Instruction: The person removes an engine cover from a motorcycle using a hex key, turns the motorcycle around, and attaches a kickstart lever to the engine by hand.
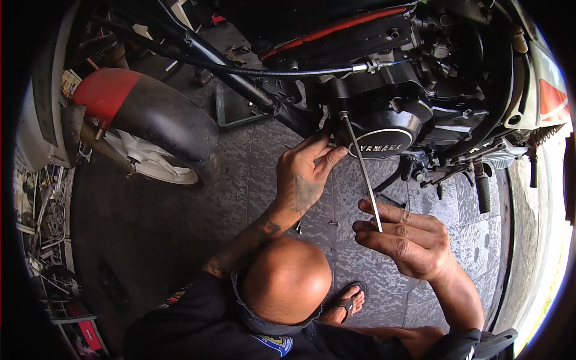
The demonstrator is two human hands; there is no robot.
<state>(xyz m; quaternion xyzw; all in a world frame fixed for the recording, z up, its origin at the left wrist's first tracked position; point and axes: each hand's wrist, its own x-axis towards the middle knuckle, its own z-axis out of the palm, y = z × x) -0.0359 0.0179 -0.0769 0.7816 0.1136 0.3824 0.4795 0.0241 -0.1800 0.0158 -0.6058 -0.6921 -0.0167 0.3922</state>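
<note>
Right fingers (393,243) grip a wrench (365,181), apparently for bolt-turning at the engine cover (384,127); keep it aligned. Left fingers (331,160) are narrow, contents unclear.

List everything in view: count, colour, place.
Engine cover: 1, black, centre
Metal rod: 1, silver, top end at cover
Cable: 1, black, above cover
Frame tube: 1, black, upper left
Tyre: 1, black, left
Fender: 1, red, over tyre
Tray: 1, dark, behind frame tube
Footrest: 1, black, right
Clutter: uncounted, mixed, left edge
Floor: tiled, grey, beneath
Shirt: 1, black, bottom
Head: 1, bottom centre
Left hand: 1, cover's left side
Right hand: 1, rod's lower end
</note>
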